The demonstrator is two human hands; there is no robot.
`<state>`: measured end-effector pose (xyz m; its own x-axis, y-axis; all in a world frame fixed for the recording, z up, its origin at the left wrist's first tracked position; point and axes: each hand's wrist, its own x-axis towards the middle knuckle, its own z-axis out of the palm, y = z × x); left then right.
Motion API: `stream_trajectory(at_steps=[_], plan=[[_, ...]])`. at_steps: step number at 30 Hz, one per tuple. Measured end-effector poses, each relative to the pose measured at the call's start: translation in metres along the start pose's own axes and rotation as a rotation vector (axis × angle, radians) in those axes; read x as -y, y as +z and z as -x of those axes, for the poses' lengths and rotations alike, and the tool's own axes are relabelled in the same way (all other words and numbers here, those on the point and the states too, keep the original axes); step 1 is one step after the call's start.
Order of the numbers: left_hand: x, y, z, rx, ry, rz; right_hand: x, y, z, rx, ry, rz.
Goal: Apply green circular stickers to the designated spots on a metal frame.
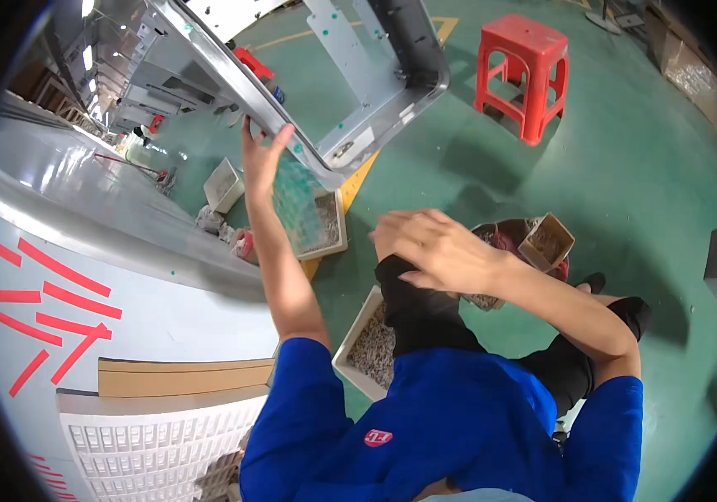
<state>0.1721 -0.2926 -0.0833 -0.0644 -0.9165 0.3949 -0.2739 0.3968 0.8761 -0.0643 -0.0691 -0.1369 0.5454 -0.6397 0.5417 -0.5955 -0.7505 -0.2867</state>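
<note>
A large grey metal frame [233,82], like an open cabinet housing with small green dots on it, is tilted at the top of the view. My left hand [265,155] grips its lower edge, with thumb and fingers spread on either side of the rim. Just below that hand hangs a blurred, translucent greenish patch [293,201] that I cannot make out. My right hand [433,249] lies palm down over my bent knee, fingers stretched and nothing visible in them. Part of that hand's far side is hidden.
White bins of small metal parts [368,356] stand by my leg, with another bin [329,226] beyond. A small box [546,243] rests on a round container at right. A red stool [523,75] stands far right. Left is a white surface [166,330] with red tape.
</note>
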Motion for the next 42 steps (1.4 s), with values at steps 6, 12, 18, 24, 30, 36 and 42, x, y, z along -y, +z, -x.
stream_trajectory(at_steps=[6,12,18,24,30,36,42], plan=[[0.034,0.010,-0.037,0.142,0.089,0.044,-0.050,-0.006,0.119,0.036,0.433,-0.030],[0.044,0.037,-0.061,0.246,0.166,0.102,-0.109,-0.066,0.311,0.162,1.132,0.212],[0.040,0.051,-0.066,0.318,0.176,0.090,-0.091,-0.089,0.478,0.273,1.858,0.387],[0.027,0.053,-0.051,0.340,0.129,0.120,-0.084,-0.085,0.443,0.387,1.874,0.415],[0.023,0.058,-0.043,0.349,0.168,0.107,-0.083,-0.096,0.422,0.438,1.998,0.354],[0.012,0.073,-0.050,0.345,0.229,0.116,-0.083,-0.104,0.456,0.355,2.050,0.300],[0.020,0.060,-0.050,0.380,0.174,0.137,-0.084,-0.109,0.418,0.411,2.060,0.324]])
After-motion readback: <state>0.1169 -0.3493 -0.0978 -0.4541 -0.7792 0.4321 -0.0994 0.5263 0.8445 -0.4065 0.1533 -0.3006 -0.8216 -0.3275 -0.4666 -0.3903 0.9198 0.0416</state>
